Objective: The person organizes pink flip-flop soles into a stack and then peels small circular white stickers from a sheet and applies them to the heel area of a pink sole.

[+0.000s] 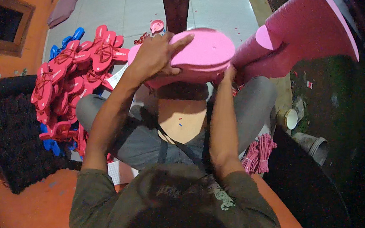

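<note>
I've L hand gripping pink soles, mid-view; R hand at their R end (grip hidden, can't tell). Red flip-flops piled L look done; pink top's strapless.

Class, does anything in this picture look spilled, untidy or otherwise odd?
Yes, mildly. Small red pieces lie loose on the pale floor beside the pink cup, looking spilled, though possibly placed there. Coloured flecks dot the tan surface between the person's legs, and the red slippers lie in a jumbled heap.
</note>
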`<control>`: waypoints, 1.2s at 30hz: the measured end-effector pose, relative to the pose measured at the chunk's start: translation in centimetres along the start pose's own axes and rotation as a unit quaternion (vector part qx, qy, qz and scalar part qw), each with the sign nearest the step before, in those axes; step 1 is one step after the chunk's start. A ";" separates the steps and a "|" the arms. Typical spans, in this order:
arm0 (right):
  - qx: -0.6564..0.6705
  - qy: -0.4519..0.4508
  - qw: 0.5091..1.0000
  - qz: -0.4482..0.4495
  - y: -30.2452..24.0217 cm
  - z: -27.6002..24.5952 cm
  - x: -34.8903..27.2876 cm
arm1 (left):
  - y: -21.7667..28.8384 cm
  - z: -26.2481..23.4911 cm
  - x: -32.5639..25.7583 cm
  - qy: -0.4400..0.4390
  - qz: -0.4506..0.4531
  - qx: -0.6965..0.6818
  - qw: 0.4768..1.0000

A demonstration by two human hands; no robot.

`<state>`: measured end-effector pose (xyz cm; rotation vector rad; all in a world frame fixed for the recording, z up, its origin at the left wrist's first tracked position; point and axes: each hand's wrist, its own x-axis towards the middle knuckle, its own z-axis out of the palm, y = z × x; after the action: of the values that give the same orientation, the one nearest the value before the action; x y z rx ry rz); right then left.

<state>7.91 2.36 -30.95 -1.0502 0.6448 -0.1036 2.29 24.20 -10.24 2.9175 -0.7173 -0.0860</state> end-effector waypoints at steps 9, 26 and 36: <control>-0.196 -0.255 0.943 -0.081 -11.6 3.1 -9.2 | -0.5 0.7 0.2 0.056 0.026 -0.015 0.998; -0.026 -0.263 0.957 -0.122 -7.0 -3.4 -0.4 | 0.2 1.5 2.2 0.145 0.047 -0.070 0.986; -0.086 -0.270 0.930 -0.236 -9.6 1.0 -6.2 | -2.7 -2.0 0.7 0.349 0.004 -0.104 0.931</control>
<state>5.55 0.56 -19.84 -1.3209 -0.1090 -0.1688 4.32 26.43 -8.65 2.4640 -0.5411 0.7828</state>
